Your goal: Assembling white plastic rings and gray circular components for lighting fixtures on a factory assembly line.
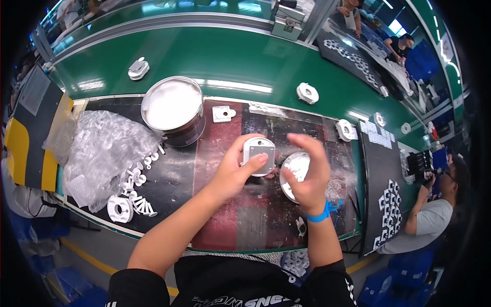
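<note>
Bench: scuffed top (220, 225) lay beneath the grip.
Left hand (236, 173): held the round white part (262, 149), thumb on its face (steady pressure seemed wise).
Right hand (313, 180): spread wide, blurred, rightward of the grip.
Bowl (283, 185): between them; clearing its rim looked prudent.

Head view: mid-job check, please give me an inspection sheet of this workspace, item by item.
Surface: worn black and red bench top.
Job's things: white round part with a grey face, in hand; round dish with white contents.
Clutter: clear plastic bag, with loose white pieces and a white ring at its right side and foot.
Hands: left hand grips the part, thumb on its face; right hand is open over the dish, contact unclear.
Cables: nothing seen on the worktop.
Surroundings: green surface beyond; seated co-worker at right.
</note>
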The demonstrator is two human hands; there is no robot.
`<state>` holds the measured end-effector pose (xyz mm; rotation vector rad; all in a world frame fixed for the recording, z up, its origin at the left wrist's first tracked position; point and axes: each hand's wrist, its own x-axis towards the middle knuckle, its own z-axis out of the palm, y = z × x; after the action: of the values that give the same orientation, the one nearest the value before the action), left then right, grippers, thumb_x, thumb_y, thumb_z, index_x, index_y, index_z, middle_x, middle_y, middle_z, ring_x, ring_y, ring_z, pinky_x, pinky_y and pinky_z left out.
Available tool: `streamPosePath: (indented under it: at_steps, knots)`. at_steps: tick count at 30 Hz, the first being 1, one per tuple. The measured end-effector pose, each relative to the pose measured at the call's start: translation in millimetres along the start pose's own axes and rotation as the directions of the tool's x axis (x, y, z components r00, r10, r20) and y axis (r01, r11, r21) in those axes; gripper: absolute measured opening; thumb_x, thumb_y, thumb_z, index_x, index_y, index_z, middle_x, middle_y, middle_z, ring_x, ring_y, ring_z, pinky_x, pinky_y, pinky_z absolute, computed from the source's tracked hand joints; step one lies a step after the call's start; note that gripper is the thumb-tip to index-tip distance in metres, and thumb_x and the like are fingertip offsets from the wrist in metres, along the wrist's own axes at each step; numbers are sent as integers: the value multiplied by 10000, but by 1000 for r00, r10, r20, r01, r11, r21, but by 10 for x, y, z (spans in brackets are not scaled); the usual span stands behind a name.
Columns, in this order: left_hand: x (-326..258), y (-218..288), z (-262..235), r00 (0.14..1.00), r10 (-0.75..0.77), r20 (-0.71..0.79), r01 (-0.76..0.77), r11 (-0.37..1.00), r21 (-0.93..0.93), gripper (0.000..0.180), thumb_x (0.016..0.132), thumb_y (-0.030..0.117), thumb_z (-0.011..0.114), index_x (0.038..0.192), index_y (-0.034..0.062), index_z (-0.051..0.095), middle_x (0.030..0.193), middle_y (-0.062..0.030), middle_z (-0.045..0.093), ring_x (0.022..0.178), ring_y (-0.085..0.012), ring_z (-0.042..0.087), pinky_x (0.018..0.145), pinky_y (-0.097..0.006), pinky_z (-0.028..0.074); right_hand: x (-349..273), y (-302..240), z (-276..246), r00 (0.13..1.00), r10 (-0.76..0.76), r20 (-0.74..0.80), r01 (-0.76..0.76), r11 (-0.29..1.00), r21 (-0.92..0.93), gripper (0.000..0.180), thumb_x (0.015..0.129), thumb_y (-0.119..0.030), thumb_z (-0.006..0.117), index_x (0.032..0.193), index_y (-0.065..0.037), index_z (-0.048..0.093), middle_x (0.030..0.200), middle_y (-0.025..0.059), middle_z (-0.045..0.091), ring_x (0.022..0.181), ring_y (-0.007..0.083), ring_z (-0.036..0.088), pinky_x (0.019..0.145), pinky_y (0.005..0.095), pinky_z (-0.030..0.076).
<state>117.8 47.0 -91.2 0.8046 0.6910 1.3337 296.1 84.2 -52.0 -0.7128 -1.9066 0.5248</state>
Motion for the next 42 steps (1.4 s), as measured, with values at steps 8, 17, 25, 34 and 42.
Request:
streamPosePath:
  at_steps: [8, 17, 25, 34, 42]
  knots:
    - [58, 67, -80, 994, -110, -22, 108, 990, -87, 373, 963, 191, 551, 1264, 42, 389, 1188, -265, 614, 1024, -276, 651, 874, -374, 542, 813, 465, -523, 904, 427, 31, -422, 901, -105, 348, 878, -175, 692, 1172, -17, 595, 1075, 116, 632, 951, 162, 601, 807, 301, 503]
    - [86, 26, -74, 995, -83, -54, 73, 983, -170, 381, 927, 138, 625, 1245, 22, 450, 1108, -197, 634, 958, -261, 667, 789, -382, 590, 1065, 1823, -90, 922, 363, 131, -264, 841, -473, 787, 666, -337, 841, 1325, -73, 502, 1175, 249, 601, 1089, 406, 590, 954, 424, 472]
    - [92, 108, -138, 994, -45, -103, 7, 939, -344, 397, 972, 200, 553, 1289, 20, 396, 1133, -213, 614, 970, -275, 659, 833, -386, 579, 808, 1107, -195, 933, 311, 183, -192, 857, -478, 551, 663, -300, 846, 1128, -87, 639, 1003, 170, 623, 945, 346, 608, 846, 409, 493]
    - [17, 77, 25, 995, 92, -34, -94, 992, -80, 530, 901, 151, 694, 1324, 19, 405, 1118, -142, 646, 959, -167, 648, 816, -304, 555, 315, 517, -233, 976, 198, 88, -124, 844, -523, 529, 738, -257, 803, 1186, -52, 610, 1156, 138, 630, 1088, 325, 580, 905, 409, 465]
    - [-109, 150, 165, 991, 137, -3, -135, 980, 145, 505, 880, 196, 730, 1252, 31, 431, 1082, -136, 665, 956, -141, 636, 811, -271, 520, -76, 14, -97, 898, 355, 261, -399, 905, 144, 362, 924, -153, 640, 1259, -30, 574, 931, 24, 611, 819, 76, 553, 711, 236, 467]
